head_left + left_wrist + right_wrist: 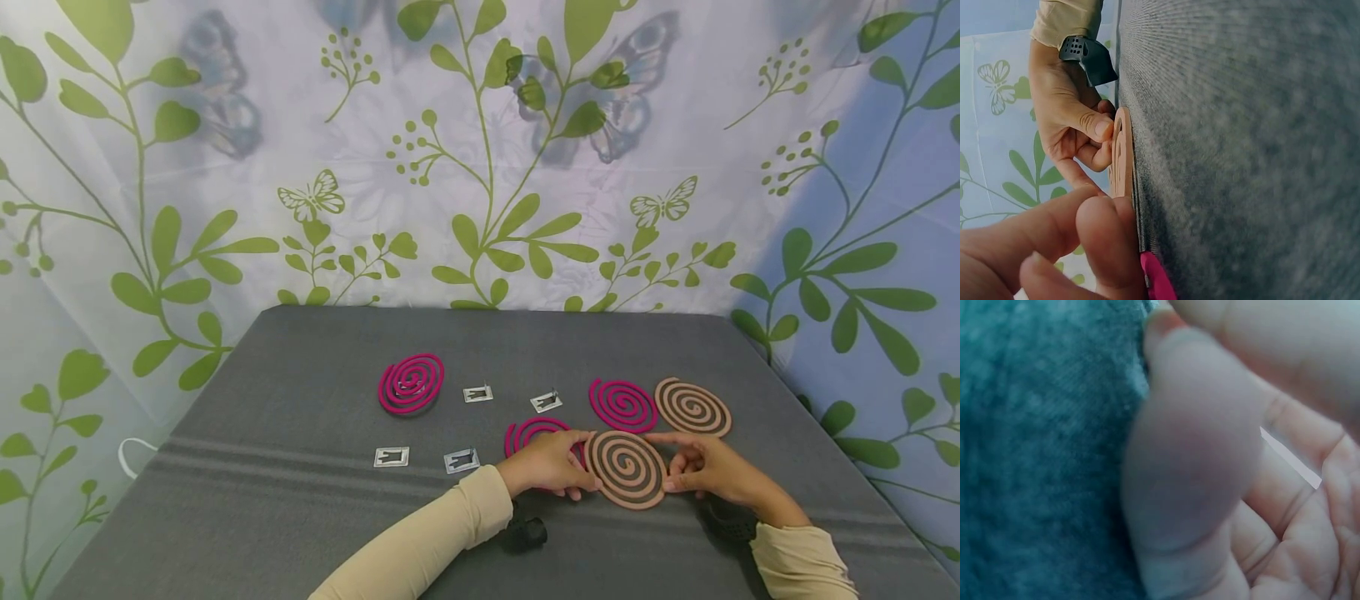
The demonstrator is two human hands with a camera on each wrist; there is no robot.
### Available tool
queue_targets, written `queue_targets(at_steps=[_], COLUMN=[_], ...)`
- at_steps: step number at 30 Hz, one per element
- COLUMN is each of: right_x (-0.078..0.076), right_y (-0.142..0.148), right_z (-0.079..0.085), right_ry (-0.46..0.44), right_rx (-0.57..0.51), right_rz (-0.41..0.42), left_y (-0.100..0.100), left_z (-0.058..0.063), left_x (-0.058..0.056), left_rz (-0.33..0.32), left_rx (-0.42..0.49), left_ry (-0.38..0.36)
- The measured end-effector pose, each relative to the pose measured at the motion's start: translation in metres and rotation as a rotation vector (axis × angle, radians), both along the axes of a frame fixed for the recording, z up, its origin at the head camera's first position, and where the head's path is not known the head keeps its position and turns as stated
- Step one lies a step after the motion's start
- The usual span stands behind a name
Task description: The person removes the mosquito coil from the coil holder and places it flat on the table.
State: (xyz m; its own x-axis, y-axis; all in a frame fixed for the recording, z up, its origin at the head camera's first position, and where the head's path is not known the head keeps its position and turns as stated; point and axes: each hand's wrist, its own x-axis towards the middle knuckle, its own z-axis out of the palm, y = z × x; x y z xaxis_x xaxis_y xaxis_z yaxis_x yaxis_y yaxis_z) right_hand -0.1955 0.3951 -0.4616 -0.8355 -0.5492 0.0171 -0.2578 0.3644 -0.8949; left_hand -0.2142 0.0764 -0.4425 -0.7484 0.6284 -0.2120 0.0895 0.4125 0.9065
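Observation:
Between both hands is a tan mosquito coil (626, 463), tilted toward the head camera. My left hand (551, 462) pinches its left edge. On the opposite edge my right hand (708, 468) grips it between thumb and fingers. Seen edge-on in the left wrist view, the tan coil (1124, 153) stands close beside the grey cloth. A pink mosquito coil (528, 428) lies partly hidden under the left hand. Just behind the held coil are another pink coil (623, 406) and a second tan coil (693, 408). The right wrist view shows mostly blurred fingers (1191, 437).
At the left, a pink coil (411, 383) sits on a metal stand. Several flat metal coil stands (477, 393) lie across the middle of the grey table (300, 517). A patterned curtain (480, 167) hangs behind, and a white loop (129, 458) shows at the left edge.

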Motion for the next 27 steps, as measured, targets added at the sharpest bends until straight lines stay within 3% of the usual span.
queue_targets(at_steps=[11, 27], right_x=[0.0007, 0.0038], right_y=[-0.0001, -0.0005], right_z=[-0.0008, 0.0052], right_ry=[0.043, -0.006], right_rx=[0.042, 0.057], right_rz=[-0.05, -0.09], left_y=[0.0008, -0.0041], left_z=[-0.0004, 0.0041], left_x=[-0.0001, 0.0022], left_rz=[0.0, -0.007], left_rx=[-0.006, -0.037], left_ry=[0.001, 0.026])
